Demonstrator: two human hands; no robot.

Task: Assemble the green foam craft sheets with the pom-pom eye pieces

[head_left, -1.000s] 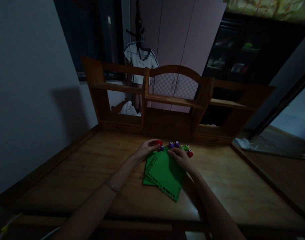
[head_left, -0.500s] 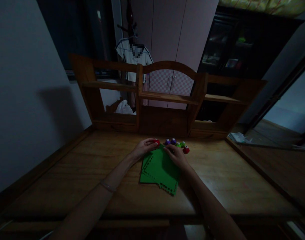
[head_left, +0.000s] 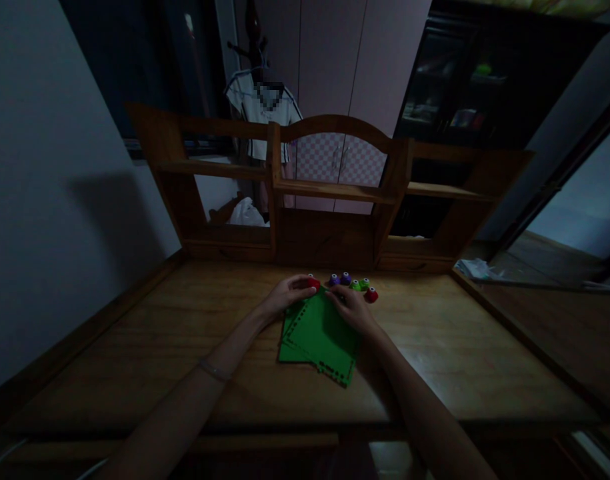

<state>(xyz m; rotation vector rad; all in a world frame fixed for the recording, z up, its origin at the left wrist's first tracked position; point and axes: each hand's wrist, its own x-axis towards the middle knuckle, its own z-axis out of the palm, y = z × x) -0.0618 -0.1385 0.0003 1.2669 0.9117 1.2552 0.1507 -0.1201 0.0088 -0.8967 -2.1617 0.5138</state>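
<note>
My left hand (head_left: 286,295) is closed on a small red piece (head_left: 313,283) with a pale round top, above the upper corner of a green sheet. Two flat green sheets (head_left: 325,333) overlap at an angle on the desk, with rows of dark dots along their edges. The fingers of my right hand (head_left: 353,308) pinch the upper sheet near its far corner. Just behind that hand stand two purple pieces (head_left: 335,280), two light green pieces (head_left: 355,285) and another red piece (head_left: 371,295), each with a white ring on top.
A wooden desk (head_left: 185,353) lies under everything. Along its back edge rises a wooden shelf unit (head_left: 329,193) with open compartments. A wall (head_left: 59,220) stands at the left, and a crumpled pale bag (head_left: 477,269) lies beyond the right edge.
The view has shifted slightly. Both hands stay almost in place at the green sheets, and the red piece remains in my left hand.
</note>
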